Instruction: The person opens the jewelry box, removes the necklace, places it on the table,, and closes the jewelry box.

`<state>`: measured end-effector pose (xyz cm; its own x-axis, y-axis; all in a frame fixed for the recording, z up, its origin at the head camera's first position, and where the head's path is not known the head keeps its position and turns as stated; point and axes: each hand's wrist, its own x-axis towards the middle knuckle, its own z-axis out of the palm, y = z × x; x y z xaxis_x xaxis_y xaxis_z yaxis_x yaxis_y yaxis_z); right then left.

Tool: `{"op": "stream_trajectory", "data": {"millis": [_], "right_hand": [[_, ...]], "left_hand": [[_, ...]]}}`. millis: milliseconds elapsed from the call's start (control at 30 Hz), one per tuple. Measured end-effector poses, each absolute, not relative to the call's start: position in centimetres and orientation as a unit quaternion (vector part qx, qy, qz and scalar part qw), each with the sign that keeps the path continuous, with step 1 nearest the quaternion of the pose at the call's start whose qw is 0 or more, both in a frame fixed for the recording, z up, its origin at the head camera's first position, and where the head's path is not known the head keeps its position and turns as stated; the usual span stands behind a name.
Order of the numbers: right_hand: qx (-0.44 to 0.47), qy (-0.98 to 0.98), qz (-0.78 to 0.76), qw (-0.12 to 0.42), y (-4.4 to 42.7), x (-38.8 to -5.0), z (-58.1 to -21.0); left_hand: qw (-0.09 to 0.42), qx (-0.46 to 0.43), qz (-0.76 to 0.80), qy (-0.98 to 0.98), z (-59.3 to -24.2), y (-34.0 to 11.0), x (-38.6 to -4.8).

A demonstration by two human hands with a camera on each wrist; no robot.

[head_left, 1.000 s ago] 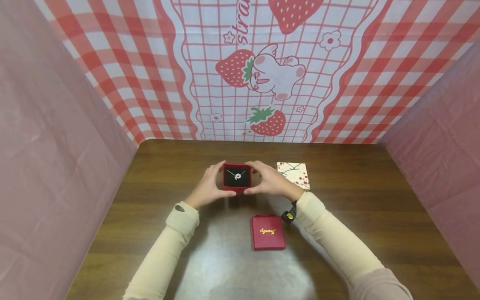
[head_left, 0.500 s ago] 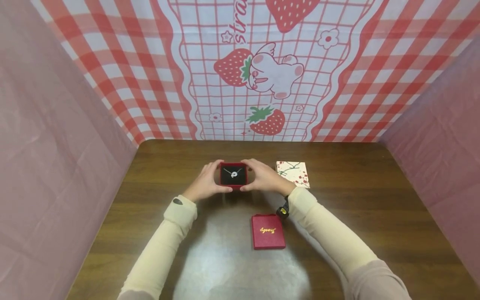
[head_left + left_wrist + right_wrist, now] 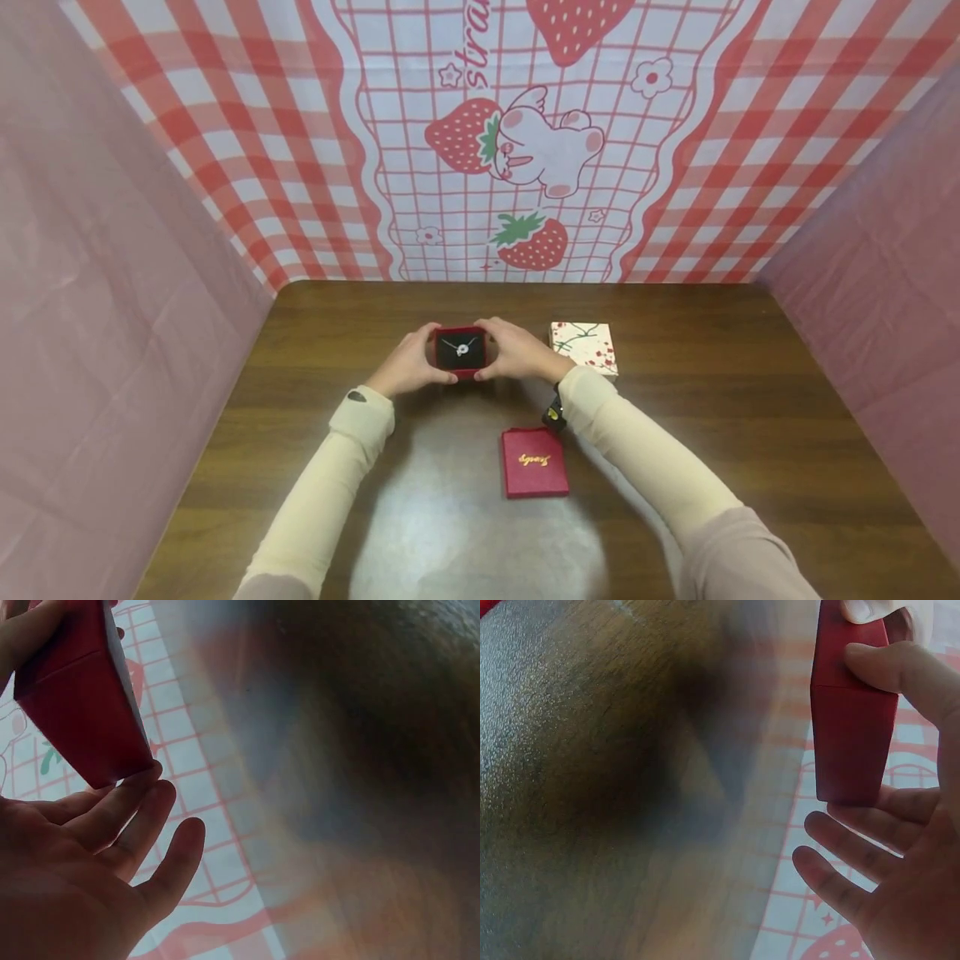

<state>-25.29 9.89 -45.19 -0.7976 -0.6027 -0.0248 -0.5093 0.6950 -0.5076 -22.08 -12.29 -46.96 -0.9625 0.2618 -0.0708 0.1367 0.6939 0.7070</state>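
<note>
Both hands hold a small red jewelry box (image 3: 461,374) between them, toward the back of the table. A silver necklace (image 3: 462,349) with a round pendant lies on the black insert inside. My left hand (image 3: 408,363) grips the left side, thumb at the near face and fingers at the far edge. The right hand (image 3: 520,351) grips the right side the same way. In the left wrist view the box (image 3: 86,712) is up off the table, fingertips against its far side. The right wrist view shows the box (image 3: 853,735) pinched between thumb and index finger, other fingers spread.
A red lid (image 3: 535,463) with gold lettering lies on the wooden table (image 3: 750,417), nearer the person. Behind the right wrist sits a cream box (image 3: 584,348) with a branch-and-blossom print. A strawberry-print cloth (image 3: 547,150) hangs at the table's back edge; pink cloths flank both sides.
Both hands have shifted a little to the left with the red box. The hold on it looks the same. The lid and the cream box have stayed put.
</note>
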Motion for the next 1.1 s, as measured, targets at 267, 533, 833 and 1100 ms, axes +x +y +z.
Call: {"op": "stream_trajectory", "data": {"millis": [267, 533, 833, 1100], "right_hand": [[-0.301, 0.920, -0.225, 0.108, 9.3, -25.9, -46.1], [-0.306, 0.920, -0.215, 0.120, 8.9, -26.2, -47.1], [-0.295, 0.921, -0.219, 0.131, 8.6, -26.3, -47.9], [-0.286, 0.926, -0.208, 0.131, 8.4, -26.0, -48.2]], "left_hand": [[0.100, 0.102, 0.368, 0.919, -47.7, -12.6, -22.4], [0.117, 0.104, 0.364, 0.918, -48.6, -12.6, -22.9], [0.128, 0.102, 0.353, 0.921, -48.9, -12.7, -23.0], [0.126, 0.102, 0.349, 0.923, -49.2, -12.6, -23.1]]}}
